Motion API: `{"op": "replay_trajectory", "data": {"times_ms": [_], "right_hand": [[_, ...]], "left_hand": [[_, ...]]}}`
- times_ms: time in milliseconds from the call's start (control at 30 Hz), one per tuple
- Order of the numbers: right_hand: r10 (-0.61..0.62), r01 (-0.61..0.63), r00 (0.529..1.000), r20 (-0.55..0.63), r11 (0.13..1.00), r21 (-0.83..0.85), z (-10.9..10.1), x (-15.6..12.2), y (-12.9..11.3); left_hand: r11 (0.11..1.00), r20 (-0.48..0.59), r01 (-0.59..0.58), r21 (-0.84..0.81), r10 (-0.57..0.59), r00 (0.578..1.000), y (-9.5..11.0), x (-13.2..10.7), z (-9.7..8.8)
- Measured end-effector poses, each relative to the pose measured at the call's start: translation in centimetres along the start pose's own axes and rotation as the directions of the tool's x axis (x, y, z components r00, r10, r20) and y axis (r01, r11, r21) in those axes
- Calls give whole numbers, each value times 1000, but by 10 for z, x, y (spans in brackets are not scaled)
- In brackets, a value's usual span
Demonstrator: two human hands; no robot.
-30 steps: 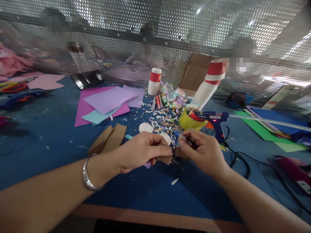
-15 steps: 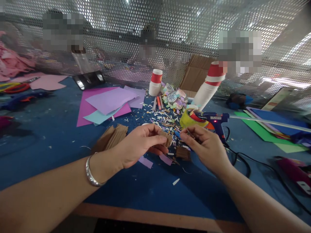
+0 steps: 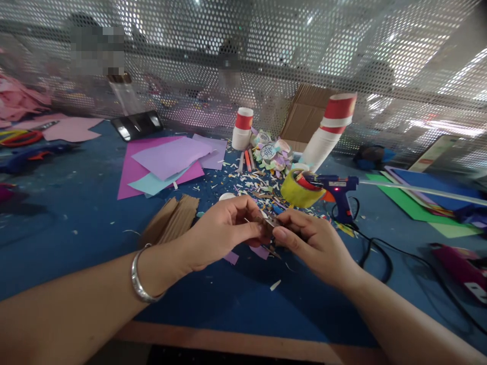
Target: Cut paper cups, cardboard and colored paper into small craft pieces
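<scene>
My left hand (image 3: 236,228), with a silver bangle at the wrist, pinches a small piece of cardboard (image 3: 262,221) that the fingers mostly cover. Meeting it from the right, my right hand (image 3: 310,238) is closed, thumb and forefinger on the edge of the same piece. A pale sliver shows between the fingertips of both hands. Left of my left hand lies a stack of brown cardboard (image 3: 177,218). Paper scraps (image 3: 262,182) are strewn behind and beneath the hands.
A blue glue gun (image 3: 340,190) with a red light rests at a yellow tape roll (image 3: 300,190), its cord (image 3: 375,253) trailing right. Stacked paper cups (image 3: 331,132) lean behind it, and shorter ones (image 3: 242,129) stand left. Coloured sheets (image 3: 167,157) lie at left; a perforated metal screen (image 3: 266,61) stands behind.
My right hand has moved left and slightly down to meet my left hand. Its fingertips now touch the piece of cardboard, which has tilted and is more covered by fingers.
</scene>
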State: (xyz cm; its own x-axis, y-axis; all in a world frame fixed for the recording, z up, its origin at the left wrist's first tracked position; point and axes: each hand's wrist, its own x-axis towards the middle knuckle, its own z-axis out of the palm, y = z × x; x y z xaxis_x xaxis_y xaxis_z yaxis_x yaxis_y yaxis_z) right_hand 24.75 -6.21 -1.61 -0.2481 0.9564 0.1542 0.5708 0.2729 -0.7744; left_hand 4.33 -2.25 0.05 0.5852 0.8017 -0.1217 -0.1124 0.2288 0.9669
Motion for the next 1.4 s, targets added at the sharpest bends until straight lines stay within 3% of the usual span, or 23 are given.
{"op": "replay_trajectory", "data": {"times_ms": [433, 700, 900, 1033, 1400], "right_hand": [[-103, 103, 995, 6, 991, -86, -4, -2, -8], [-46, 47, 999, 26, 999, -18, -1, -5, -9], [-12, 17, 992, -122, 999, 43, -3, 0, -6], [40, -32, 991, -128, 997, 68, -3, 4, -2], [34, -31, 996, -87, 999, 40, 2, 4, 0]], "left_hand": [[996, 56, 86, 17, -86, 995, -2, -3, 4], [992, 104, 119, 50, -123, 987, -2, -4, 1], [999, -52, 30, -20, -31, 998, -1, -1, -1], [997, -131, -21, -79, 10, 991, -1, 0, -3], [984, -146, -46, -174, 20, 989, -3, 2, -2]]}}
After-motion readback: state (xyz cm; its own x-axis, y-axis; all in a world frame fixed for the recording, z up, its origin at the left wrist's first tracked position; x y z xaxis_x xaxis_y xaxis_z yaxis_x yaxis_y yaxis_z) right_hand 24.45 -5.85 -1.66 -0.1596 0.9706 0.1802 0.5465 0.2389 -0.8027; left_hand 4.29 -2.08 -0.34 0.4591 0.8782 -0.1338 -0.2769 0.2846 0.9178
